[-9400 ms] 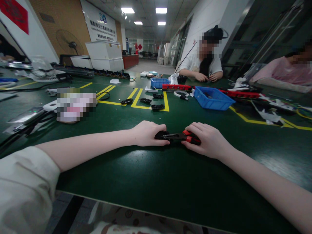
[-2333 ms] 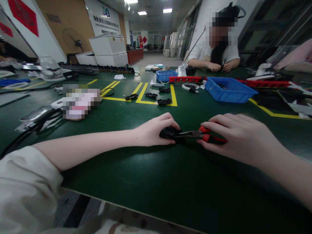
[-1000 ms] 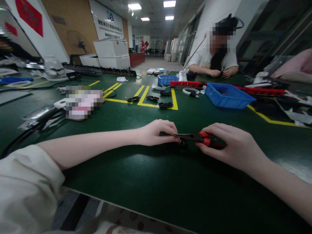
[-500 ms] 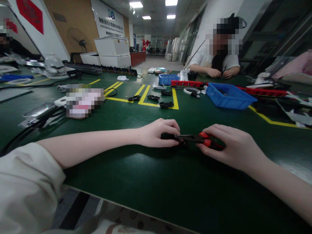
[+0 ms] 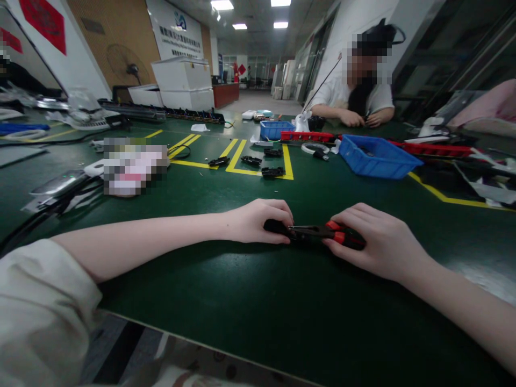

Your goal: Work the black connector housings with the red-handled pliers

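Note:
My left hand (image 5: 262, 221) is closed round a small black part (image 5: 276, 227) just above the green table (image 5: 258, 301). My right hand (image 5: 373, 236) grips pliers with red and black handles (image 5: 341, 235). Their jaws point left and reach the black part at my left fingertips; whether they clamp it is too small to tell. Several similar black parts (image 5: 273, 172) lie farther back on the table, by the yellow tape lines.
A blue bin (image 5: 379, 156) stands back right, a smaller blue basket (image 5: 276, 130) behind the black parts. Red strips (image 5: 306, 136) lie between them. At left are a phone-like object (image 5: 137, 169) and cables. A person (image 5: 357, 97) sits across the table.
The view has shifted slightly. The pliers' handles look closer together in my right hand, and both hands stay close to the black part.

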`<state>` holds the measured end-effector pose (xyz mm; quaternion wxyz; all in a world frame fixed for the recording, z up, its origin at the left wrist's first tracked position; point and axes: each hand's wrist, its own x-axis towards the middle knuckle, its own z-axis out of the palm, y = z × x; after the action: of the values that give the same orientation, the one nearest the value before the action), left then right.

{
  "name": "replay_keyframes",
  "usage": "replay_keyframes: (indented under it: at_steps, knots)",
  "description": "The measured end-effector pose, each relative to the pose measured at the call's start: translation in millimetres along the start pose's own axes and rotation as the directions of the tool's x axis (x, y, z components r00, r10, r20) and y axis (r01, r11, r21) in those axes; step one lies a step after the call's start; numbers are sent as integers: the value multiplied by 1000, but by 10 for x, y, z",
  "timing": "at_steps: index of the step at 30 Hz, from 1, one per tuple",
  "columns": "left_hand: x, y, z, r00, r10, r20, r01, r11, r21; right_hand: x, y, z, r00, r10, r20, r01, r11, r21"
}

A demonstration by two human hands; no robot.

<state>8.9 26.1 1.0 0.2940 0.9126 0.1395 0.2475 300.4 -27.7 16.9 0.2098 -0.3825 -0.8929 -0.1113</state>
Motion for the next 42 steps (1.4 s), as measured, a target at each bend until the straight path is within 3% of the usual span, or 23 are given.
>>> replay_keyframes:
  at_steps: [11, 42]
  knots:
    - [9, 16, -51, 998, -66, 17, 67, 996, -54, -15, 36, 2, 996, 10, 86, -14, 999, 46]
    - [19, 3, -56, 991, -134, 1, 132, 977, -165, -11, -2, 69, 1000, -3, 25, 1, 999, 44]
